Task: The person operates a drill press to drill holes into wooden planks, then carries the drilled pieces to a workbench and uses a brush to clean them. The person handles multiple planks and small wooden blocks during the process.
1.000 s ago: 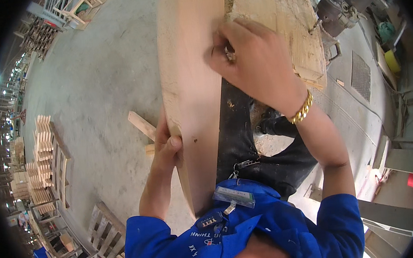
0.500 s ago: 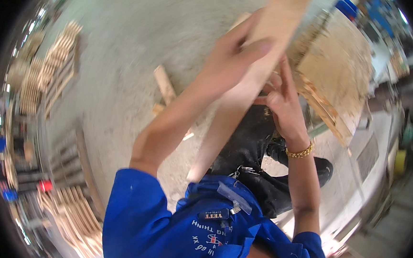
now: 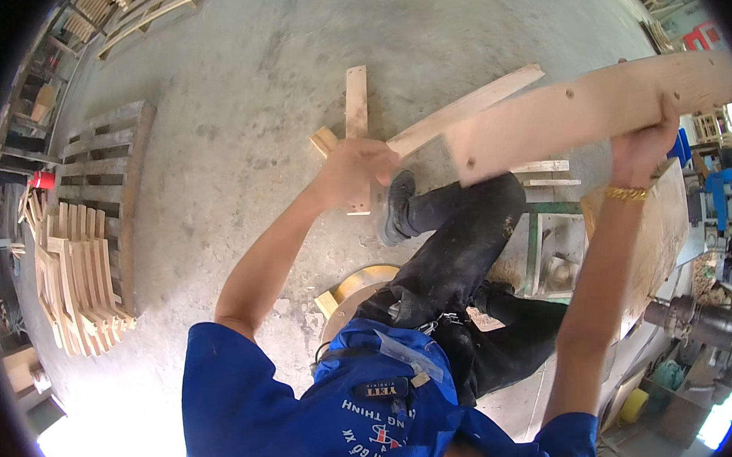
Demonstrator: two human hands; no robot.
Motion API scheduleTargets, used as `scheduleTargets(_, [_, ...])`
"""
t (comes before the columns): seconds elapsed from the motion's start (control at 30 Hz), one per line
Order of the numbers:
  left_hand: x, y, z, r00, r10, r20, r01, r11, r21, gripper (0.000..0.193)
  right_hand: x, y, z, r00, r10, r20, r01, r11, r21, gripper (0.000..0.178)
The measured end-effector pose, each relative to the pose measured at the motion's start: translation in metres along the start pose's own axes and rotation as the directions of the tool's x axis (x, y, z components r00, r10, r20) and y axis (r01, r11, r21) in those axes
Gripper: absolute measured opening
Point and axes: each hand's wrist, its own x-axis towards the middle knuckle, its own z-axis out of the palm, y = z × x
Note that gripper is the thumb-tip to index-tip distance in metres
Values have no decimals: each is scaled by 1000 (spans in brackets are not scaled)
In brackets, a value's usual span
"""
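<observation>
While the fingers of the bare right hand close firmly around the edge of a wide, pale, gently curved wooden board dotted with dark holes, those of the bare left hand are blurred and loosely bent; whether they grip anything cannot be told. The board reaches left from the right hand, its near end over the bent knee in this view. A long, narrow, pale wooden strip runs from beside the left fingertips to behind the board; contact is unclear. A gold chain bracelet circles the right wrist. Beyond the left hand, a short, flat wooden slat lies on the grey concrete floor. Farther left, a weathered slatted wooden pallet stands beside a stack of pale, curved wooden pieces.
</observation>
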Motion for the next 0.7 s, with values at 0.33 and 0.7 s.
scheduleTargets(0.33, [77, -256, -19, 945, -250, -213, 326, 648, 688, 42, 148, 135, -70, 920, -45, -388, -12, 989, -144, 36])
scheduleTargets(0.7, [148, -351, 22, 830, -230, -509, 415, 864, 286, 100, 121, 401, -249, 845, 364, -393, -399, 917, -9, 51])
